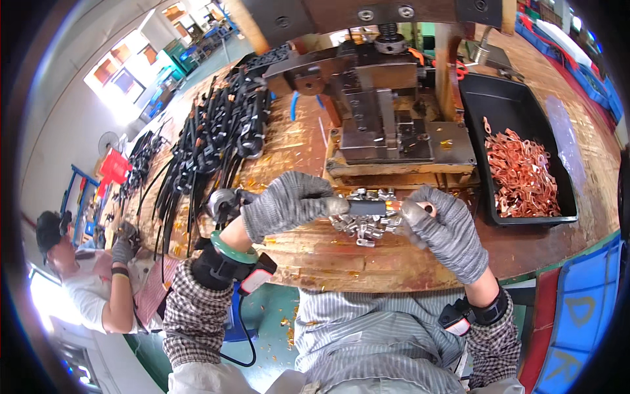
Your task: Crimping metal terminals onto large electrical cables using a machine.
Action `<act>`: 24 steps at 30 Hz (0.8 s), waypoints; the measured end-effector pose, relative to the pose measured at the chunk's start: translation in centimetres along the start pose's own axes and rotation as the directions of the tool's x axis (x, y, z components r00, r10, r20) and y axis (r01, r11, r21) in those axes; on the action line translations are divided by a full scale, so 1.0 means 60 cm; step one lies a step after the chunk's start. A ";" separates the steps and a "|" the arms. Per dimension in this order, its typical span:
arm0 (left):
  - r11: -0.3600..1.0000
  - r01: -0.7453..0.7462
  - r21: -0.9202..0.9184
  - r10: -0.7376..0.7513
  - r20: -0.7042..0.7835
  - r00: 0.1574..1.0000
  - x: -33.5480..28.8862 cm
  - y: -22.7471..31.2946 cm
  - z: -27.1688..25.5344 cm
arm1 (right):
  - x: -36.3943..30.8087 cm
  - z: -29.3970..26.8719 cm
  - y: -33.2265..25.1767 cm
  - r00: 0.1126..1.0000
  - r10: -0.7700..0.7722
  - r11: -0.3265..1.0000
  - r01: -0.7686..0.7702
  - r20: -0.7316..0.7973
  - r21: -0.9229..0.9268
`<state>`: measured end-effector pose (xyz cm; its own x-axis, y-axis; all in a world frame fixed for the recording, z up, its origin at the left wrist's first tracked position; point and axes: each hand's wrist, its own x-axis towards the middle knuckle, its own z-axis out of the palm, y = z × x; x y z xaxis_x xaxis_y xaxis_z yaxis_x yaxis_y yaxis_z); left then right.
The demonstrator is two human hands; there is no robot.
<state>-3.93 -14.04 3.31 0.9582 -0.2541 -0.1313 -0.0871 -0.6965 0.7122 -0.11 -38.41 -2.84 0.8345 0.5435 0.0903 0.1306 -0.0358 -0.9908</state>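
Note:
My left hand [289,205], in a grey knit glove, is closed on a short stretch of black cable [366,207]. Opposite it, my gloved right hand [451,231] pinches a copper cable lug [428,209] at the cable's end. A bit of bare copper shows between cable and fingertips, which hide how far the two are joined. Just under the cable lies a heap of small silver metal pieces [365,230] on the wooden bench [328,264]. Beyond my hands stands a heavy metal press [387,125].
A black tray [569,209] with many copper lugs [522,174] sits right of the press. Bundles of black cables [213,134] cover the bench's left part. A blue crate [584,315] stands at the lower right. Another person [98,282] works at the far left.

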 end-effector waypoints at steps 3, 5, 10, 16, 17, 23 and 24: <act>0.999 0.006 0.032 -0.006 -0.004 1.000 -0.019 -0.007 0.010 | -0.012 0.001 0.003 0.951 0.155 0.951 -0.217 0.268 0.219; 0.995 -0.005 0.099 0.005 0.001 1.000 -0.027 -0.011 0.020 | -0.026 0.015 0.006 0.955 0.153 0.946 -0.216 0.254 0.241; 0.980 -0.178 0.088 0.187 -0.116 0.976 -0.040 -0.028 0.040 | -0.057 0.041 0.001 0.965 0.181 0.928 -0.231 0.189 0.293; 0.960 -0.245 0.138 0.260 -0.110 0.959 -0.063 -0.046 0.040 | -0.109 0.062 -0.013 0.992 0.127 0.978 -0.129 0.018 0.163; 0.975 -0.199 0.104 0.211 -0.124 0.970 -0.066 -0.044 0.042 | -0.108 0.065 -0.013 0.992 0.127 0.979 -0.129 0.019 0.159; 0.984 -0.167 0.068 0.173 -0.098 0.980 -0.072 -0.045 0.050 | -0.086 0.043 -0.007 0.963 0.205 0.929 -0.248 0.176 0.276; 0.978 -0.186 0.094 0.194 -0.088 0.977 -0.071 -0.043 0.051 | -0.083 0.042 -0.007 0.956 0.238 0.940 -0.271 0.169 0.209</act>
<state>-8.65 -13.22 -0.09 0.9434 -0.3242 0.0707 -0.2887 -0.6970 0.6563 -5.66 -38.96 -3.13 0.7389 0.6529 -0.1664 -0.2148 -0.0059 -0.9767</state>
